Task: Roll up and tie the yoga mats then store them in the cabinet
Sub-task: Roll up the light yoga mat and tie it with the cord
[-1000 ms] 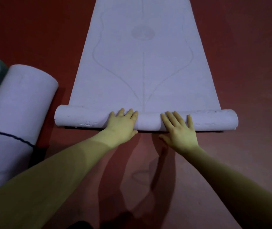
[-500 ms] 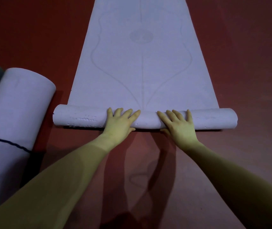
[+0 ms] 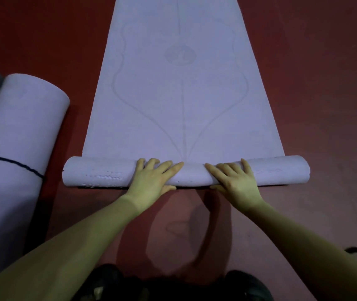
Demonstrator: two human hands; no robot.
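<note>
Roll [image 3: 186,174] slightly fatter than second ago. Left hand [image 3: 153,181], right hand [image 3: 236,183] flat, fingers straight, pressing it. Most of lilac mat [image 3: 182,105] unrolled; tied mat [image 3: 17,148] waits left.

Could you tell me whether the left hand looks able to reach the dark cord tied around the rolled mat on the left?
Probably yes: the left hand lies on the part-rolled mat, and only bare red floor separates it from the dark cord.

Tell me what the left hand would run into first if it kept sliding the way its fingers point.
The left hand meets only the flat, unrolled yoga mat ahead; nothing else appears to lie in that line.
</note>
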